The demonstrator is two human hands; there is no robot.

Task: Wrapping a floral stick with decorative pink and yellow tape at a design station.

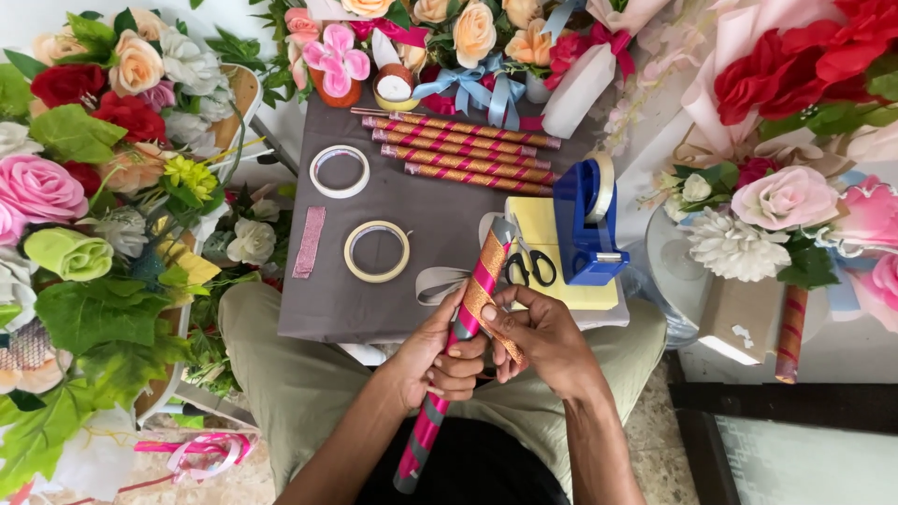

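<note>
While the left hand grips it, the stick slants upward.

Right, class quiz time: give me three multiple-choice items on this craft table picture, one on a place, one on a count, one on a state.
1. Where are the scissors?
A. On the yellow pad beside the blue tape dispenser
B. On the floor
C. Inside a flower pot

2. How many finished wrapped sticks lie at the far end of the grey table?
A. One
B. Four
C. Nine

3. What is the state of the stick in hand?
A. Lying untouched
B. Snapped in two
C. Held by the left hand while the right hand holds gold ribbon against it

Answers: 1 A, black handles rest on the pad; 2 B, four lie side by side; 3 C, both hands grip it.
</note>
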